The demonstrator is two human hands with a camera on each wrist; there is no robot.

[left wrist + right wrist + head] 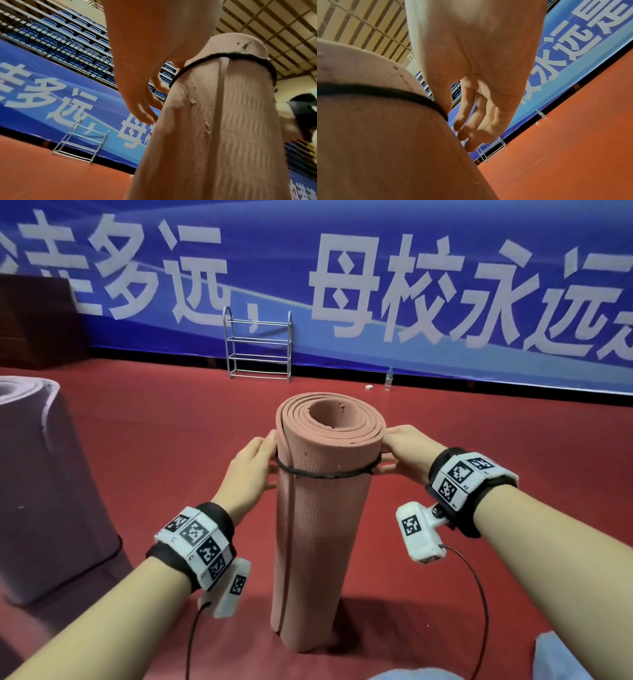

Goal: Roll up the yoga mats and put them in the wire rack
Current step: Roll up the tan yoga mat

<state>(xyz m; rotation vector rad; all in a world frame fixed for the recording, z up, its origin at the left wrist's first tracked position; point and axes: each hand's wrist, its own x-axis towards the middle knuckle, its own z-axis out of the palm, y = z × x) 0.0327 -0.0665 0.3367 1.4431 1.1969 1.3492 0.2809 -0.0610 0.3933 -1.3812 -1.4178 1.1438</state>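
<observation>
Standing upright on the red floor (479,440), the rolled pink mat (322,508) has a black band (325,475) near its top. The left hand (251,470) and right hand (407,451) flank it, fingers relaxed, thumbs at the band. Judged next: carrying it to the far wire rack (258,344).

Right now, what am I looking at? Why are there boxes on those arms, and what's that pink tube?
Those are a person's two arms. The checkered boxes strapped on the wrists are little cameras. One picture comes from a camera on the person's head; the other two look along each hand from below. The pink tube is a rolled-up pink yoga mat standing upright on the red floor. A black band goes around it near the top. The left hand and right hand touch the band, fingers fairly straight. A purple mat stands nearby. The wire rack waits by the blue wall.
</observation>
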